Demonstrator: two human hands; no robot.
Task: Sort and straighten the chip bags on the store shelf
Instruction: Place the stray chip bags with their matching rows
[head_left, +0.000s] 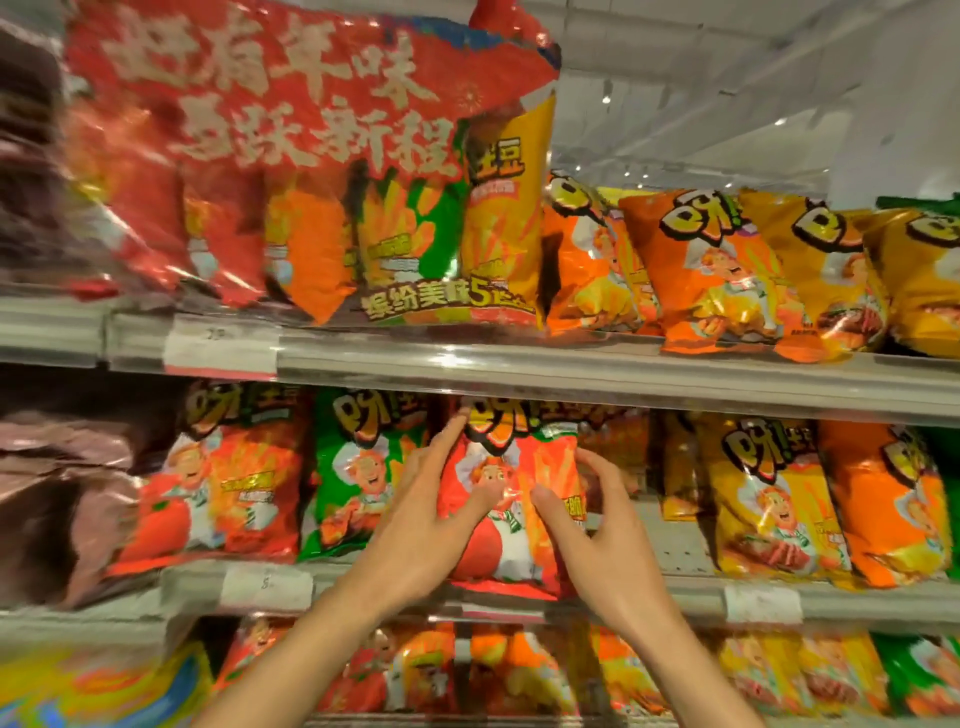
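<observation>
On the middle shelf (597, 590) I see my left hand (415, 525) and right hand (597, 525) clasping a red chip bag (511, 467), fingers spread around both its sides, beside a green bag (358, 467)

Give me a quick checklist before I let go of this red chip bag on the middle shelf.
1. Left hand on the red chip bag: ok, fingers against its left side.
2. Right hand on it: ok, thumb on the front.
3. Bag upright, facing out: ok.
4. Bag bottom behind the shelf rail: not ok, it overhangs the rail.
5. Green chip bag beside it is straight: ok.
6. Space behind the bag: cannot tell.
</observation>
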